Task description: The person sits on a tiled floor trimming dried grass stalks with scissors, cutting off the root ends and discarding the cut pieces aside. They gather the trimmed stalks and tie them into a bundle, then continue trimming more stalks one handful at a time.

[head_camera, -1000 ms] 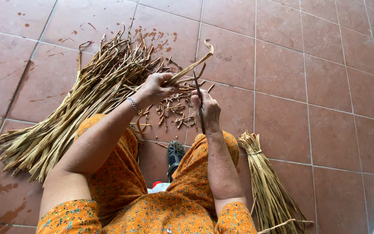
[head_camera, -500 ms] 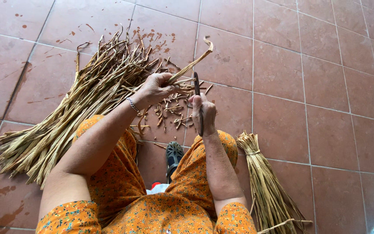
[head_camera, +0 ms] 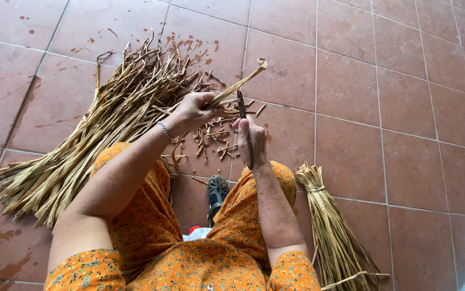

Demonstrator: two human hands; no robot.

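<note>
My left hand [head_camera: 196,109] grips a long dried plant stalk [head_camera: 239,82] that points up and to the right, its tip curled. My right hand [head_camera: 252,140] holds a dark knife [head_camera: 242,110] upright, with the blade close to the stalk near my left fingers. A silver bracelet [head_camera: 164,131] is on my left wrist. Short cut scraps of stalk [head_camera: 214,141] lie on the floor under both hands.
A big loose pile of dried stalks [head_camera: 87,134] spreads on the red floor tiles [head_camera: 383,108] at my left. A tied bundle of stalks [head_camera: 329,226] lies by my right knee. A dark sandal [head_camera: 217,193] shows between my knees, which are covered in orange flowered cloth.
The stalk in my left hand looks shorter and straighter at its tip. My right hand with the knife stays close under it, shifted slightly.
</note>
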